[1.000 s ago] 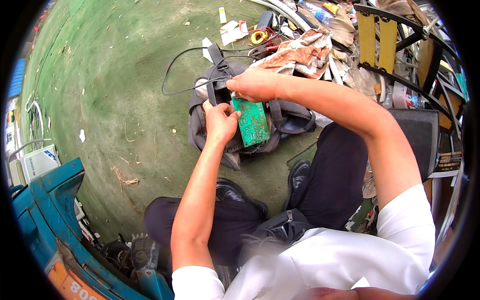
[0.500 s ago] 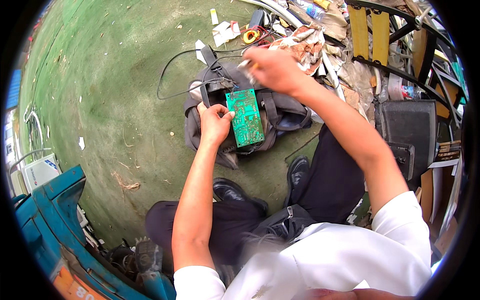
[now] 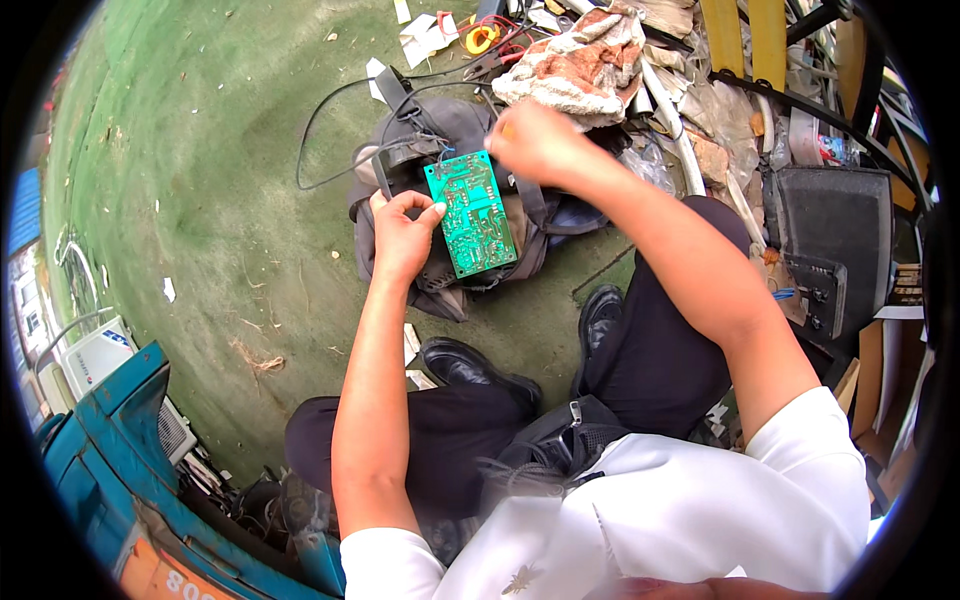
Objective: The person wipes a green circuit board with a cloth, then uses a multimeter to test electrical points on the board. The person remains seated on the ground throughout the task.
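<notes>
My left hand (image 3: 402,238) pinches the left edge of a green circuit board (image 3: 475,215) between thumb and fingers. The board's soldered side faces up, tilted above a dark grey bag (image 3: 455,120) on the ground. Close to the board's upper right corner is my right hand (image 3: 540,145), its fingers curled closed and somewhat blurred. What those fingers hold, if anything, cannot be made out. A dark cable (image 3: 301,165) loops out to the left from the bag, and thin wires show near the board's top edge.
A stained cloth (image 3: 585,65), red-handled pliers (image 3: 497,55) and a yellow tape roll (image 3: 482,38) lie beyond the bag. Pale pipes (image 3: 683,150) and a black panel (image 3: 835,235) are at the right. Teal machinery (image 3: 110,430) stands at the lower left, on green ground.
My right hand has come down and slightly left, toward the board's top corner. My left hand still grips the board. The whole view has shifted a little.
</notes>
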The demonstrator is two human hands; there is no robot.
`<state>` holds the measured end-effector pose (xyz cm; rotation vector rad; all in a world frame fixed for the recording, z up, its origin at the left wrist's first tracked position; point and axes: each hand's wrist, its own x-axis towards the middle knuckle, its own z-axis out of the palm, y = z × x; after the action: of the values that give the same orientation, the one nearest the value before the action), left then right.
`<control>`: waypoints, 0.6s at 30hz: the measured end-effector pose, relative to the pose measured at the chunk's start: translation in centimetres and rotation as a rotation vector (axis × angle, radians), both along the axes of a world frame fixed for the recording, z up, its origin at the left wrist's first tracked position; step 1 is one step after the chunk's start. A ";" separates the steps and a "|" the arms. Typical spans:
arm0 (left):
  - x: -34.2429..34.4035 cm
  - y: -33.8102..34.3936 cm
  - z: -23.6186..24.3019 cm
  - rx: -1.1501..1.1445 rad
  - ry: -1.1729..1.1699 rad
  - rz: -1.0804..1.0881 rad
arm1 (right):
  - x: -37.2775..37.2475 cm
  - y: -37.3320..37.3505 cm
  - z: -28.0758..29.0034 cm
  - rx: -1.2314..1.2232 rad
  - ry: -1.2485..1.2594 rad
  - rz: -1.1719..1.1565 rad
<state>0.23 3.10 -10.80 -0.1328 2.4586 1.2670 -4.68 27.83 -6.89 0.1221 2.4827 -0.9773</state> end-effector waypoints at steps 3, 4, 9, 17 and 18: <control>0.1 -0.7 -0.6 -0.006 -0.039 0.021 | 1.0 -2.1 -2.2 0.120 -0.199 0.102; 0.2 -0.1 0.1 -0.056 -0.012 0.027 | 1.2 -2.0 -3.5 0.108 -0.214 0.094; -0.1 -0.3 -0.6 -0.031 -0.041 0.036 | 1.5 -1.1 -6.0 -0.115 -0.263 0.083; -0.1 -0.6 -0.8 0.017 -0.036 0.064 | 0.9 -1.1 -4.4 -0.215 -0.333 0.058; -0.2 -0.6 -0.9 0.015 -0.032 0.066 | 0.8 -1.1 -4.2 -0.200 -0.344 0.059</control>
<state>0.07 2.51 -11.71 -0.2303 2.4351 1.3004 -3.89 26.76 -11.07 0.1387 2.0560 -1.0733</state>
